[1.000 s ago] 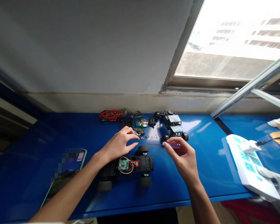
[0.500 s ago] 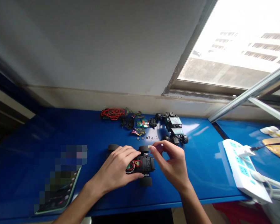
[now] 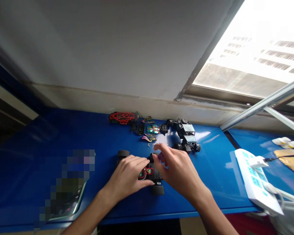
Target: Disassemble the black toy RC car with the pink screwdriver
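A black toy car chassis with fat tyres and exposed red and white wires sits on the blue table in front of me. My left hand is closed over its body, fingers on the far side and thumb on the near side. Over the chassis's right end, my right hand is curled round a small screwdriver. Only a bit of its purple handle shows between the fingers; the tip is hidden behind the hand.
Behind the chassis lie a red car frame, colourful body parts, small screws and a black toy truck. A tablet-like device, partly blurred, is at left. A white power strip is at right.
My right hand has turned and shifted left over the chassis's right end, now covering more of it. My left hand keeps its hold. The view has shifted slightly.
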### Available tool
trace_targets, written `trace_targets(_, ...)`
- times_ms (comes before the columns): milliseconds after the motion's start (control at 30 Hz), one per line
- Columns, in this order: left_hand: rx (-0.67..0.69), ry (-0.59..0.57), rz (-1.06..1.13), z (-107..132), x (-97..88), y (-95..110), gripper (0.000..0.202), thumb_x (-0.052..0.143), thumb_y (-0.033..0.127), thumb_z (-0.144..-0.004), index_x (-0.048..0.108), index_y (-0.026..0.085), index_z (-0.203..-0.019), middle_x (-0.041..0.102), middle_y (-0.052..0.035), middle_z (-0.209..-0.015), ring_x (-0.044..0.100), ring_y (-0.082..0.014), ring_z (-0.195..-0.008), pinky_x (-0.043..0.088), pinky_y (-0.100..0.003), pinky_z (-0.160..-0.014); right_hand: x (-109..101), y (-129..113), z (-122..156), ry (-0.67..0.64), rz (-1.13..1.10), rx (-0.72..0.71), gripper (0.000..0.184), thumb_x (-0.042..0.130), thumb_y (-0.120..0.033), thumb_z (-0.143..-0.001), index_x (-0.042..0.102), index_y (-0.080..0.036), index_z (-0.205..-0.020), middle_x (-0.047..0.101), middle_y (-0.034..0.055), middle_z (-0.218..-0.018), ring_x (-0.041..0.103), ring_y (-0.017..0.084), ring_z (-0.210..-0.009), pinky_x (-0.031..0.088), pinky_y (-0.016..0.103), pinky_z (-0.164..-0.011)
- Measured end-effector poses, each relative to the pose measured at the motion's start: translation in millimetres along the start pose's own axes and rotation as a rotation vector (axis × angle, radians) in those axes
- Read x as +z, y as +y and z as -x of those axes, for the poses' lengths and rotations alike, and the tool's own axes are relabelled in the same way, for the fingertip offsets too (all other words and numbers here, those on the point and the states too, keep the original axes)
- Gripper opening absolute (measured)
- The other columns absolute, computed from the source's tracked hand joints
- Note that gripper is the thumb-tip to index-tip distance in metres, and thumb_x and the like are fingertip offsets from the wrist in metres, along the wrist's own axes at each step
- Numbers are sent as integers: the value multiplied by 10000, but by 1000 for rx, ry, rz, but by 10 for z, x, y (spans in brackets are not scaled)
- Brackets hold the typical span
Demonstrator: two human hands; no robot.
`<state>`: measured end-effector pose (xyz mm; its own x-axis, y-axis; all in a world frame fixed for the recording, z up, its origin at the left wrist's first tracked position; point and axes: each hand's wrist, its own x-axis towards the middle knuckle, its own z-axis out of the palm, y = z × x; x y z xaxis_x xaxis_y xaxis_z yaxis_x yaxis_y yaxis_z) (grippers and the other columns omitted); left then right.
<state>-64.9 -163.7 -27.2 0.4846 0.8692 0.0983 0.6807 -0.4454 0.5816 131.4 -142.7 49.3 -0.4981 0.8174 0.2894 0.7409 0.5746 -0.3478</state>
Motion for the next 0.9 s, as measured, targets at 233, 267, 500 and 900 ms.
trace_targets(233,-1,11,-5,-4,-1,5,375,899,421,-773,703,219,-1020,789,-52,-1076,723,-303,-992,513,-378,-851,-176,-203,-214,-392,384,-47,148,565,-142,-976,644,-195,-862,680,19,-644,570,149,-497,161,326,-520)
trace_targets(267,2,13,-2,-2,6,-3,374,899,417,-772,702,218,-1020,789,-55,-1067,724,-304,-989,514,-378,-851,-189,-198,-220,-424,353,-72,143,565,-84,-941,659,-189,-963,689,15,-687,572,145,-519,180,321,-522)
trace_targets(500,9,53,12,10,40,-44,388,904,401,-765,702,200,-1028,784,-73,-1096,722,-311,-1012,521,-391,-866,-285,-107,-141,-457,127,-254,646,500,-25,-939,371,-200,-1548,700,65,-1020,649,190,-853,409,293,-711)
trace_targets(900,5,3,4,2,26,-30,394,897,419,-779,693,204,-1039,773,-53,-1114,706,-308,-1033,496,-398,-886,-250,-52,-169,-464,131,-236,342,437,-74,-1018,518,-218,-1318,658,-18,-762,521,127,-574,225,288,-552)
